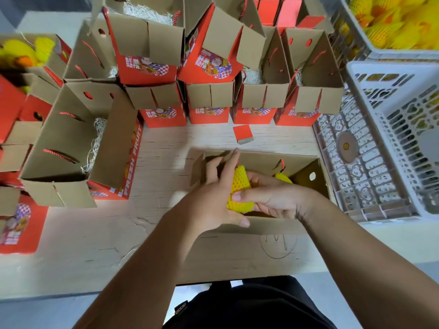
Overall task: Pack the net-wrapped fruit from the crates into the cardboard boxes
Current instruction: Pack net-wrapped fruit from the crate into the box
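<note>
Lowering a fruit in yellow foam netting (238, 189), gripped by the right hand (270, 198) and steadied by the left hand (213, 198) with fingers extended, into the open brown cardboard box (261, 225) on the pale wooden table (164, 143); best nestled gently beside the fruit already inside.
</note>
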The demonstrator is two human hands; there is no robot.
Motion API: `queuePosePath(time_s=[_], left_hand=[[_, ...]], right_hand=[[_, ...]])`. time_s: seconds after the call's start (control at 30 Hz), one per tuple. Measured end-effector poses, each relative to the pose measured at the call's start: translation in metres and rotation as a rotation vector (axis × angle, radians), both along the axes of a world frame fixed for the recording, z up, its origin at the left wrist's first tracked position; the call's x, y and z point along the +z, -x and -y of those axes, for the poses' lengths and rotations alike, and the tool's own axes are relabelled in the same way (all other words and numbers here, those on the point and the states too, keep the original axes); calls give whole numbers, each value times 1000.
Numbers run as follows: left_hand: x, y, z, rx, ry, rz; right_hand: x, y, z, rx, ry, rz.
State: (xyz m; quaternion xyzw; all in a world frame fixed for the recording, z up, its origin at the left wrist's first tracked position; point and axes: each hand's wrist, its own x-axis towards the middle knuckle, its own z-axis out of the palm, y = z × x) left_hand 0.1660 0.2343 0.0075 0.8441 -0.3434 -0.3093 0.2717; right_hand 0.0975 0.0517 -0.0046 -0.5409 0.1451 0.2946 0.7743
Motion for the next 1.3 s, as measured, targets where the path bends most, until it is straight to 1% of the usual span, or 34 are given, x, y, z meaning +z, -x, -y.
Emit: queuePosePath(time_s=[0.03,0.07,0.1,0.13,0.17,0.2,0.23,0.27,0.3,0.37,0.4,0.5,0.6,0.63,0.7,0.77,0.8,0.83,0.93,1.0,1.07,1.13,1.17,1.23,1.3], left_hand=[[1,1,-5,11,59,28],[1,3,-9,34,133,112],[-1,4,-14,65,193,248],[-6,5,-18,117,233,373],[-12,7,-21,202,250,408],[-19,10,-22,314,248,350],[-25,14,-22,420,244,253],[-32,18,-20,495,252,183],[-36,21,-17,533,277,163],[-43,24,-13,572,346,153],[-45,23,-11,578,349,150],[-48,21,-11,566,317,161],[-48,22,-14,552,301,174],[-47,22,-14,548,290,176],[-46,20,-13,545,272,179],[-46,20,-12,555,265,185],[-46,20,-12,560,269,191],[-47,21,-12,559,278,200],[-46,21,-12,542,267,224],[-42,19,-8,525,181,251],[-37,17,-4,516,64,315],[-28,18,6,549,11,395],[-22,20,14,576,31,418],[-10,29,38,593,174,426],[1,42,73,523,350,386]], right_hand=[[-2,-2,3,-25,9,-18],[-4,-4,6,-53,53,-52],[-7,-7,7,-54,155,-106],[-8,-11,6,20,341,-177],[-7,-14,1,175,585,-262],[-9,-17,-5,341,804,-329],[-15,-21,-11,483,961,-347],[-24,-26,-17,599,1062,-323],[-33,-30,-23,690,1130,-285],[-45,-40,-38,796,1214,-242],[-49,-43,-44,809,1213,-247],[-54,-49,-55,837,1180,-264],[-38,-53,-55,856,1107,-262],[-33,-53,-51,843,1064,-256],[-29,-47,-41,709,1022,-224],[-30,-38,-37,601,1161,-187],[-35,-33,-39,588,1223,-161],[-38,-29,-43,574,1228,-135],[-34,-25,-49,547,1074,-110],[-25,-26,-42,568,1028,-69],[-18,-18,-29,497,1019,-3],[-6,2,-8,255,990,65],[1,14,6,107,971,108],[15,40,42,-142,931,208],[25,63,83,-350,924,281]])
